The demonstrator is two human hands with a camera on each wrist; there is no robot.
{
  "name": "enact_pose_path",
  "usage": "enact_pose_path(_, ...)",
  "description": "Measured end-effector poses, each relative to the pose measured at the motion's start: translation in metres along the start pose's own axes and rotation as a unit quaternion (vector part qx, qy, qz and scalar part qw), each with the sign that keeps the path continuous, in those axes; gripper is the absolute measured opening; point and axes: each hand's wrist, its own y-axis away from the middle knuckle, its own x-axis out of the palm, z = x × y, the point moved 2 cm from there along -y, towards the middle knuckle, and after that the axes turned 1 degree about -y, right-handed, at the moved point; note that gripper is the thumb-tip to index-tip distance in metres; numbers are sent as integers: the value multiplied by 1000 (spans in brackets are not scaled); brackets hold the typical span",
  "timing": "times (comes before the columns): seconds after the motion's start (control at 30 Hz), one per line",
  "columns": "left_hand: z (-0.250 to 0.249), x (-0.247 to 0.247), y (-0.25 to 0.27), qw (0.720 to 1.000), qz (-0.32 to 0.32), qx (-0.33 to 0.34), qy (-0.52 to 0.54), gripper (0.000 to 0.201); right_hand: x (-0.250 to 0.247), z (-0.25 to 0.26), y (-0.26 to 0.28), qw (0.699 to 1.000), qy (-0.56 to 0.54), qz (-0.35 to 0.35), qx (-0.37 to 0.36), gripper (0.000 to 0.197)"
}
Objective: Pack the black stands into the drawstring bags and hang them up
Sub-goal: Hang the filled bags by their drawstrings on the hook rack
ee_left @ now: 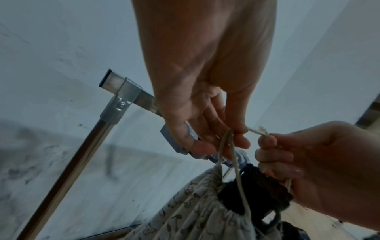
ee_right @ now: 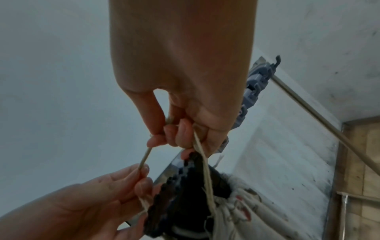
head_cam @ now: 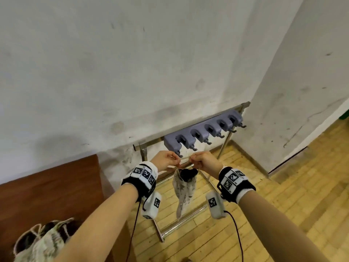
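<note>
Head view: in the lower centre of the frame, a person's left hand (head_cam: 166, 161) and right hand (head_cam: 203, 162) each pinch a thin beige drawstring cord (head_cam: 186, 158) stretched between them, just below the nearest hook of a grey plastic hook rail (head_cam: 203, 132) clamped to a steel rack (head_cam: 190, 214) against the white wall; beneath the hands hangs a white patterned cloth drawstring bag (head_cam: 184, 191), with a black stand (head_cam: 188, 174) poking out of its gathered mouth. A second patterned bag (head_cam: 40, 241) lies on the brown wooden bench (head_cam: 49, 186) at lower left. Left wrist view: the left hand (ee_left: 202, 113), centre frame, has its fingertips curled onto the cord (ee_left: 226, 146), which drops straight to the bag (ee_left: 195, 211) at the bottom; the right hand (ee_left: 312, 162) comes in from the right, its grip closed on the cord's knotted end, the stand (ee_left: 255, 193) directly under it. Right wrist view: the right hand (ee_right: 185, 100) fills the upper centre, fingers wrapped round two strands of cord (ee_right: 203, 162), while the left hand (ee_right: 92, 201) at lower left pinches the other strand; the stand (ee_right: 180, 194) and bag (ee_right: 242, 211) dangle at the bottom. The soft, light bag will likely sag and swing, and the stiff stand could slip out of the half-drawn mouth, so the cord loop looks the soundest place to hold.
</note>
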Motion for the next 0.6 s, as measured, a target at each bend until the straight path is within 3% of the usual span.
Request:
enact_pose_path(0.27, 25, 3, -39, 992, -106, -61, 43, 19, -9, -15, -65, 997, 55, 44, 23, 29)
enact_pose_path(0.6, 41, -5, -58, 988, -121, -93, 0, 8, 5, -26, -89, 996, 58, 40, 49, 33)
